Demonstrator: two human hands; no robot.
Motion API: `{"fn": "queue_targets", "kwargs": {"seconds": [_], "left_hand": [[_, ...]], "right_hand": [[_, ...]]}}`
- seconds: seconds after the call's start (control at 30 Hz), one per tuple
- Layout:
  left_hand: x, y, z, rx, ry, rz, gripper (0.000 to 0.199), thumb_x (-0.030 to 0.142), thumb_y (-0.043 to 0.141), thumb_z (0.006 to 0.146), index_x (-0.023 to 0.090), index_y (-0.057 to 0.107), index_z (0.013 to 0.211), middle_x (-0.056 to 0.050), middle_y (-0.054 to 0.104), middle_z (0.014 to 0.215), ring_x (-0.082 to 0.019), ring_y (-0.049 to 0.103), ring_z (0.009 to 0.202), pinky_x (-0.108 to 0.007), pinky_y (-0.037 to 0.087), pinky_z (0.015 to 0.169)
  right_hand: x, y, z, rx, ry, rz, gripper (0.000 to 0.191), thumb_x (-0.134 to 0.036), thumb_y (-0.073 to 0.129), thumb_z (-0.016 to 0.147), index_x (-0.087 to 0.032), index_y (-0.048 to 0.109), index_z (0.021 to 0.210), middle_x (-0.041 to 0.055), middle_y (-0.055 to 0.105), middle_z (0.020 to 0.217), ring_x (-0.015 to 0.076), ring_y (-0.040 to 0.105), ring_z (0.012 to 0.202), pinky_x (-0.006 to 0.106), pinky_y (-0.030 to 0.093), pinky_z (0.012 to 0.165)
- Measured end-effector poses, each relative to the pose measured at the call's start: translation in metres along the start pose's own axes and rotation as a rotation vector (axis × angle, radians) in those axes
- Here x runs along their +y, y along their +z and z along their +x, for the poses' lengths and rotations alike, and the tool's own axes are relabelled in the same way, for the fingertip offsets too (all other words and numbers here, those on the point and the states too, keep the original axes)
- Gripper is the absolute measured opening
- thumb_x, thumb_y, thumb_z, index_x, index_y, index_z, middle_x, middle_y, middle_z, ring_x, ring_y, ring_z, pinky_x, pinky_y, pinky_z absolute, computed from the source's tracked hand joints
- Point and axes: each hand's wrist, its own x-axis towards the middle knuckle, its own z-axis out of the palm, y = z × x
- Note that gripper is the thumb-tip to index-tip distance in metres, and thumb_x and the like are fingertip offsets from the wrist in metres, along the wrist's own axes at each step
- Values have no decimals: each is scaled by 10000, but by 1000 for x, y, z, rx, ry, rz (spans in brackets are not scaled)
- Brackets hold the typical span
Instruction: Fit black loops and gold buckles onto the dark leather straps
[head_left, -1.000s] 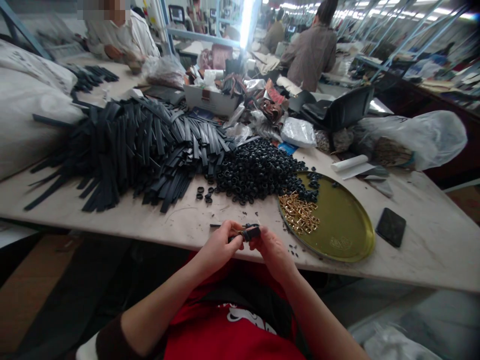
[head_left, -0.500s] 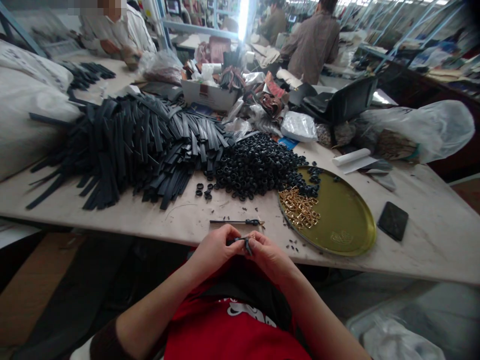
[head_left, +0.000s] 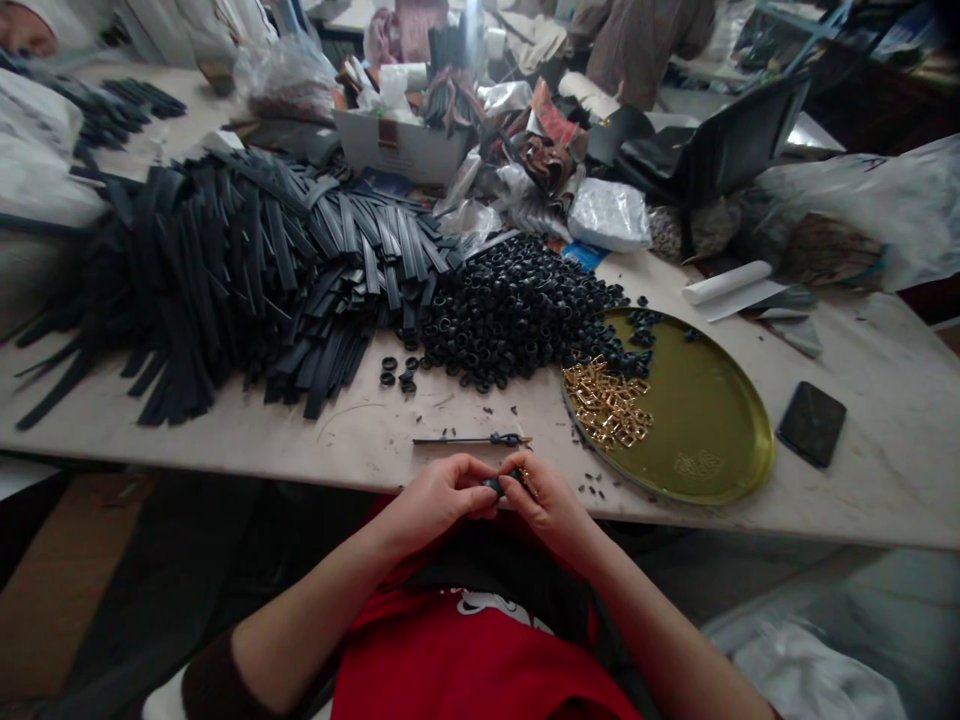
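Pinching a dark strap piece (head_left: pixel 492 485) in closed fingertips, the left hand (head_left: pixel 448 497) and right hand (head_left: pixel 546 505) meet at the front edge of the table (head_left: pixel 885 480); a strip of tabletop holding one gold-tipped strap (head_left: pixel 465 440) separates them from the heaped black loops (head_left: pixel 510 310), the round tray (head_left: pixel 720 420) lying near the right hand

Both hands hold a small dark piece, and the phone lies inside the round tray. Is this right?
Not quite: the head view shows the phone on the table, to the right of the round tray. The left hand and right hand do hold a small dark piece.
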Motion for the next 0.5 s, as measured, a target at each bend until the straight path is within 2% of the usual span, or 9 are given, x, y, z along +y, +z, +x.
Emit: {"fn": "queue_targets", "kwargs": {"seconds": [0.17, 0.3, 0.4, 0.5], "left_hand": [[-5, 5, 1, -45, -64, -21, 203, 208, 620, 689, 145, 591, 880, -6, 648, 768, -118, 606, 678, -254, 475, 675], [-4, 1, -4, -48, -43, 24, 235, 252, 588, 711, 149, 581, 922, -10, 653, 783, -115, 604, 674, -249, 472, 667], [1, -4, -11, -98, -57, 241, 238, 358, 499, 771, 143, 596, 806, -14, 641, 716, -114, 587, 591, -227, 453, 567], [6, -2, -15, -106, -28, 445, 307, 394, 429, 795, 148, 578, 687, -3, 614, 633, -109, 558, 509, -212, 409, 491]], "right_hand": [[1, -3, -6, -115, -1, -8, 148, -319, 414, 863, -205, 508, 871, -21, 514, 670, 123, 445, 604, 239, 330, 562], [3, 8, -10, -33, 11, 119, 186, -359, 395, 874, -211, 508, 860, -7, 520, 692, 138, 468, 625, 254, 340, 576], [5, 15, -13, 44, 29, 170, 204, -373, 377, 882, -222, 495, 950, -8, 509, 682, 146, 471, 597, 264, 338, 555], [3, 18, -16, 76, -16, 92, 204, -362, 384, 880, -228, 495, 986, -4, 519, 690, 154, 481, 601, 275, 346, 568]]}}
